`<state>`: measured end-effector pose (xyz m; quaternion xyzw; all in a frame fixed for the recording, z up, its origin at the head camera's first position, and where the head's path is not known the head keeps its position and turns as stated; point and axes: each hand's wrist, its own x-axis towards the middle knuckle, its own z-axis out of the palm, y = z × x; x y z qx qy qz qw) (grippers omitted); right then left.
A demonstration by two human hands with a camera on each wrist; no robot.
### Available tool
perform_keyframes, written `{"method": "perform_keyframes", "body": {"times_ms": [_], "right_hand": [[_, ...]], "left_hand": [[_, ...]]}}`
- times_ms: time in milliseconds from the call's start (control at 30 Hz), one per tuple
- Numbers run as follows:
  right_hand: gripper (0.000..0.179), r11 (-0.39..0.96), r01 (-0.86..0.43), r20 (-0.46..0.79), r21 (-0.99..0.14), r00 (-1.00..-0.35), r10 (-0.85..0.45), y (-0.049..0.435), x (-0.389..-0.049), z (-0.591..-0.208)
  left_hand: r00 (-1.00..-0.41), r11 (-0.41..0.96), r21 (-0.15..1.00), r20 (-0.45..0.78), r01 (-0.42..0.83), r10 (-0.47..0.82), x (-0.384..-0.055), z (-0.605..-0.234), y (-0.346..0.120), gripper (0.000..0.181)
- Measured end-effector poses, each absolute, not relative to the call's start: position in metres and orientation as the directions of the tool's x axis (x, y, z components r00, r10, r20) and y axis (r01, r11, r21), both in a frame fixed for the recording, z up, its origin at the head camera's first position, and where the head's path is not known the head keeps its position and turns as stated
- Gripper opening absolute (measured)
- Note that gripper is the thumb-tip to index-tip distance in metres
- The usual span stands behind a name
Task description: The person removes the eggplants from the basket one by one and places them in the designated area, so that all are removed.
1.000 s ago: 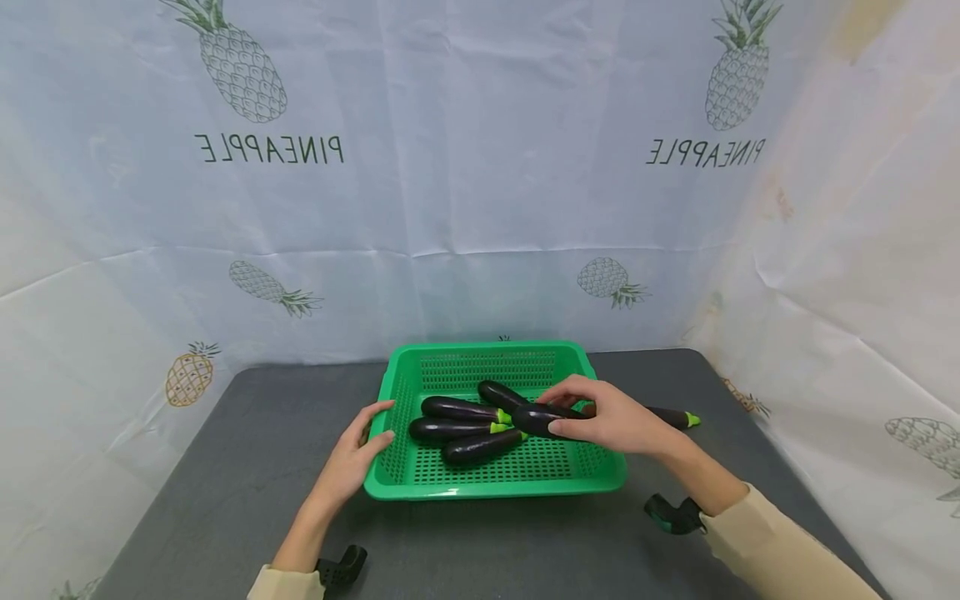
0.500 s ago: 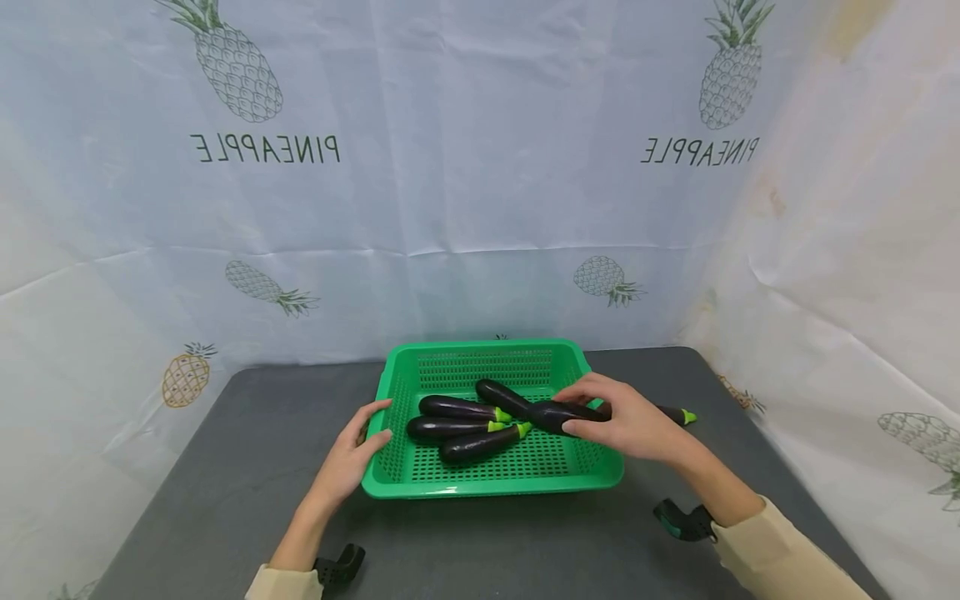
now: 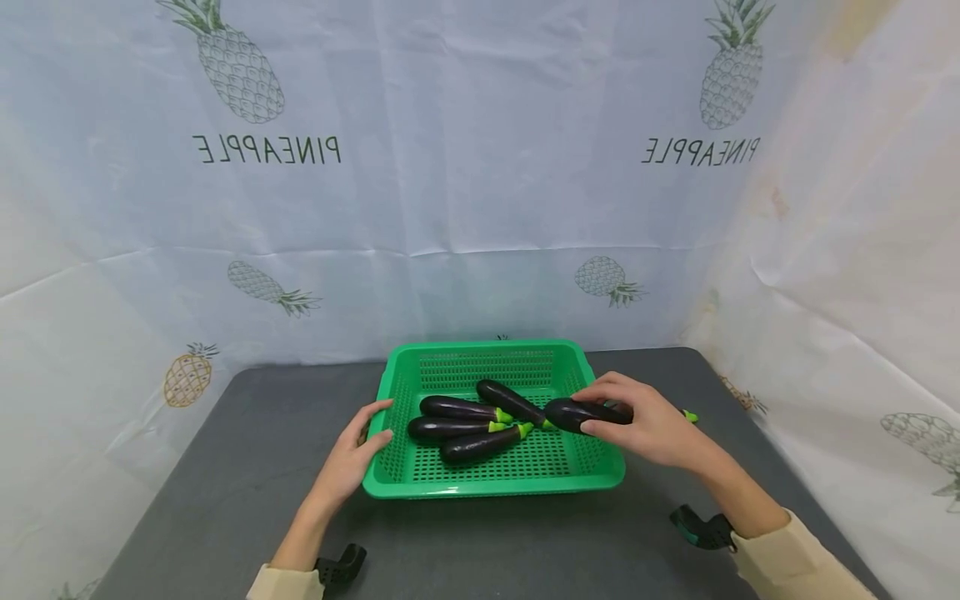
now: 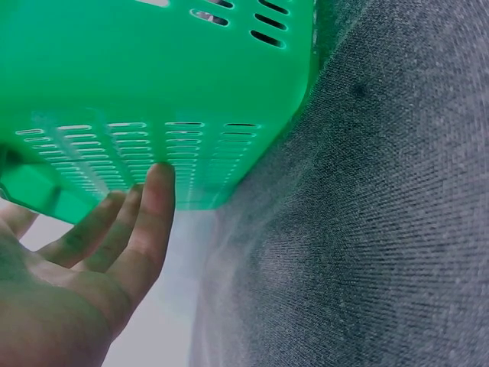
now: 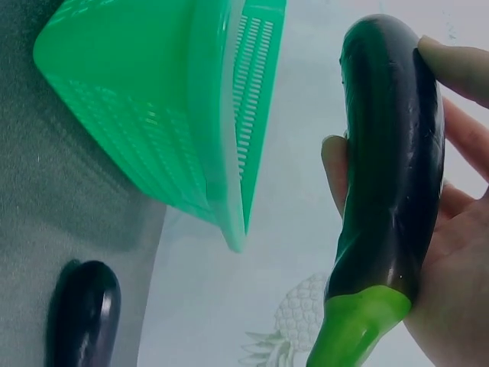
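My right hand (image 3: 656, 423) holds a dark purple eggplant (image 5: 390, 160) between thumb and fingers, its green stem end pointing back toward the wrist. In the head view this eggplant overlaps the right side of a green plastic basket (image 3: 480, 488); the right wrist view has it clear of the rim. Several other eggplants (image 3: 480, 447) lie inside on the perforated floor, mostly with stems toward the right. At the left end, my left hand (image 3: 347, 460) grips the basket rim, with fingers (image 4: 157, 202) against the slotted outer wall.
Another eggplant (image 5: 85, 313) lies on the dark grey table (image 3: 285, 442) right of the basket, mostly hidden behind my right hand in the head view. White cloth (image 3: 480, 208) printed with pineapples stands behind the table and along its sides.
My right hand has moved right with its eggplant, from over the basket's middle to its right side, uncovering the stem of one inside. The left hand stays at the rim.
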<state>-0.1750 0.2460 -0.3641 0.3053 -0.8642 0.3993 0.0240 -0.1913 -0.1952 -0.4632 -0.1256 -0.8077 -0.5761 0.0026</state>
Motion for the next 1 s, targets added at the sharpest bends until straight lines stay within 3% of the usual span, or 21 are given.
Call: {"method": "perform_keyframes", "body": {"times_ms": [1000], "right_hand": [[0.032, 0.612, -0.526, 0.359, -0.591, -0.85, -0.385, 0.304, -0.175, -0.378]], "left_hand": [[-0.972, 0.301, 0.935, 0.132, 0.187, 0.194, -0.191, -0.462, -0.195, 0.049]]}}
